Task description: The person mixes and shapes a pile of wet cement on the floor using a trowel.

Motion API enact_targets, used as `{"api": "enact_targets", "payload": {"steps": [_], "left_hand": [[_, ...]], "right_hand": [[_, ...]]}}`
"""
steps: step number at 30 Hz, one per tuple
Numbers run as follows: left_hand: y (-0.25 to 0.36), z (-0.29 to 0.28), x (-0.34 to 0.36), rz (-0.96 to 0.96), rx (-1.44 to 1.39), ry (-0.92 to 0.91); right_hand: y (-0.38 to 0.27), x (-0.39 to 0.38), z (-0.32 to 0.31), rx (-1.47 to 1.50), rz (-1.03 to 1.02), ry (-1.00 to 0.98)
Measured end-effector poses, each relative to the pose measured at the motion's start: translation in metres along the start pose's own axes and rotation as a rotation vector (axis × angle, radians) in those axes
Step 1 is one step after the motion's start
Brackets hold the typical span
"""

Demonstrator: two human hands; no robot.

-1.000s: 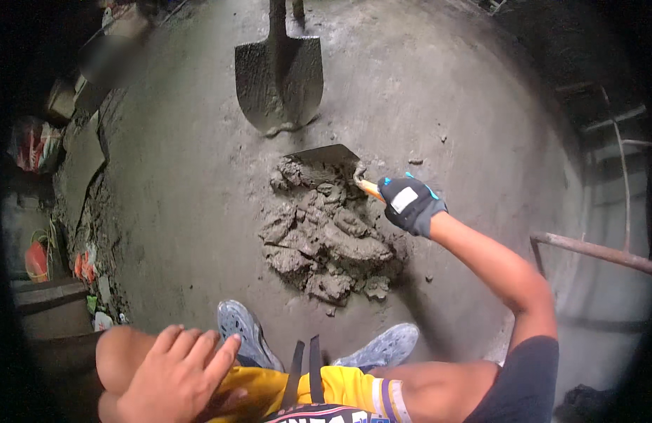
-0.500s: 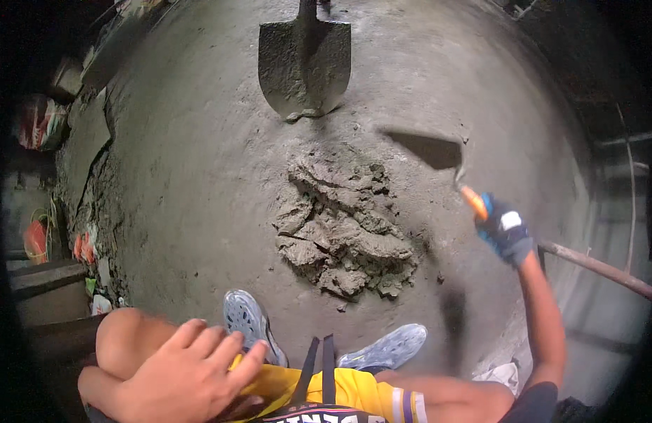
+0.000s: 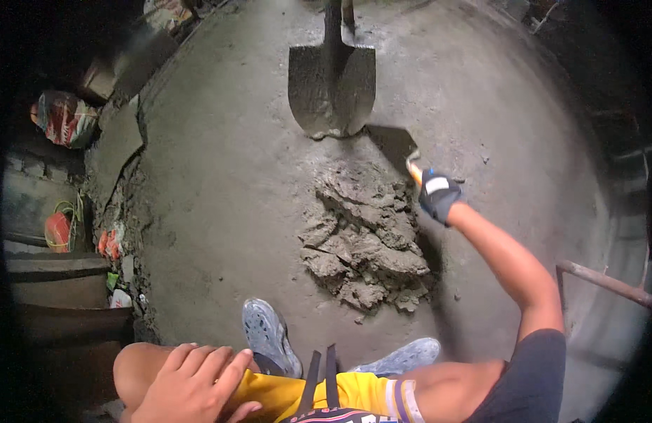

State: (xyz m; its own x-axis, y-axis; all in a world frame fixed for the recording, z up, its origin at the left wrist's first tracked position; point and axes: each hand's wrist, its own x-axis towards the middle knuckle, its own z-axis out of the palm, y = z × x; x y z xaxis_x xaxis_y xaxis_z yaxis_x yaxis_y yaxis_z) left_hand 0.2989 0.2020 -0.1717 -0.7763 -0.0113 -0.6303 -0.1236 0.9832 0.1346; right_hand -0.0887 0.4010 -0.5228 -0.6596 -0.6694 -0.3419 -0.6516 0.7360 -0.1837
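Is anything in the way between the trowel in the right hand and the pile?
Nothing visible stands between the trowel in the right hand and the pile. The shovel is close to the trowel's tip but beyond the pile, not in between.

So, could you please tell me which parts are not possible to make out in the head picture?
All in the head view:
- Shovel: upper handle, cut off by the top edge.
- Trowel: most of its grip, covered by the gloved right hand; whether its dark tip touches the shovel, too close to tell.
- Left hand: palm, hidden behind its own back.
- Grey heap: underside, hidden by the heap itself.
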Motion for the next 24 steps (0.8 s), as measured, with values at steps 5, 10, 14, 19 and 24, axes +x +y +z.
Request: {"api": "enact_targets", "payload": {"steps": [5, 10, 14, 19, 24], "left_hand": [[-0.022, 0.012, 0.033, 0.201, 0.158, 0.001], [-0.017, -0.016, 0.07, 0.374, 0.252, -0.012], [-0.013, -0.02, 0.084, 0.505, 0.33, 0.014], [-0.006, -0.007, 0.048, 0.466, 0.249, -0.145], [0.001, -0.006, 0.019, 0.116, 0.166, -0.077]], "right_hand": [[0.002, -0.089, -0.009, -0.082, -0.064, -0.121], [0.003, -0.13, -0.067, -0.202, -0.076, -0.11], [0.037, -0.138, -0.085, -0.194, 0.03, 0.089], [0.057, -0.083, -0.093, -0.122, 0.166, -0.047], [0.028, -0.022, -0.045, -0.045, -0.079, -0.096]]}}
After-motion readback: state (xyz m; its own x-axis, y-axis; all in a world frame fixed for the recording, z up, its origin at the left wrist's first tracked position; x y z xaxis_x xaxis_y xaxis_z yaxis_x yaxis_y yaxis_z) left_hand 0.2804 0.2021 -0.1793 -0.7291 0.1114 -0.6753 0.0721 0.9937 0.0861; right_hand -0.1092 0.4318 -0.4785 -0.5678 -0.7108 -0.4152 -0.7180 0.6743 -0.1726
